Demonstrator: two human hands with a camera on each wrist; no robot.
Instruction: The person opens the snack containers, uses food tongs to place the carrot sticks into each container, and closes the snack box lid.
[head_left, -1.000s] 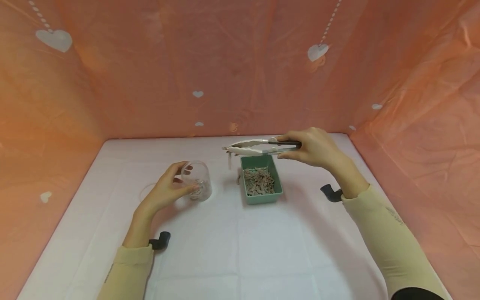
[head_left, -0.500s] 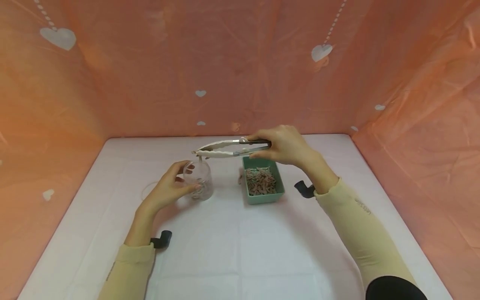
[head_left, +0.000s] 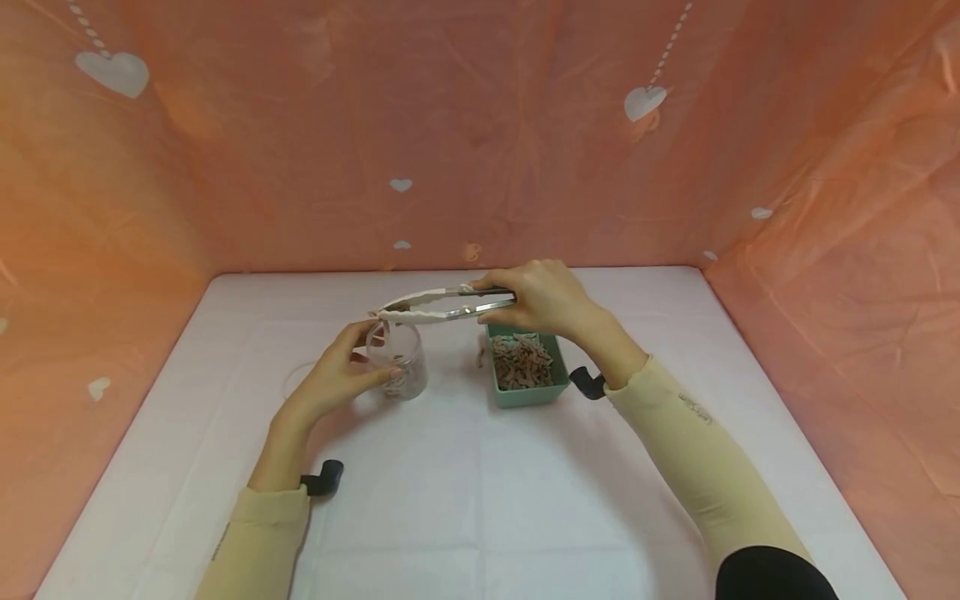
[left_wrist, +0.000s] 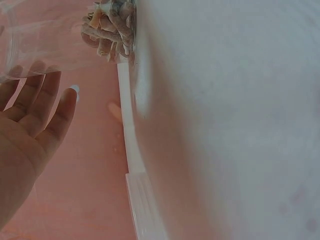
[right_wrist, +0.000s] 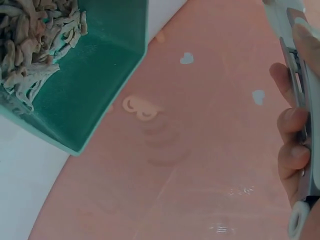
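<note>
A clear round jar point(head_left: 408, 354) stands on the white table, the left hand point(head_left: 333, 379) gripping its side between thumb and fingers. Brownish strips point(left_wrist: 111, 29) lie at the jar's base in the left wrist view. Above the green tray, the right hand point(head_left: 543, 297) holds metal tongs point(head_left: 468, 311) with white tips. Those tips are over the jar's mouth, and a strip hangs from them into its top. The green tray point(head_left: 531, 398) holds a heap of similar strips point(right_wrist: 25, 45). In the right wrist view, fingers point(right_wrist: 292, 157) curl round the tongs.
A clear round lid point(head_left: 294, 379) lies left of the jar, partly behind the left hand. One loose strip point(head_left: 481, 357) rests beside the tray's left wall. Orange-pink sheeting point(head_left: 480, 125) with white hearts rises behind and beside the white table point(head_left: 420, 483).
The right hand has moved left with the tongs, bringing their tips and the hanging strip from the space between tray and jar to over the jar. The left hand has kept its grip.
</note>
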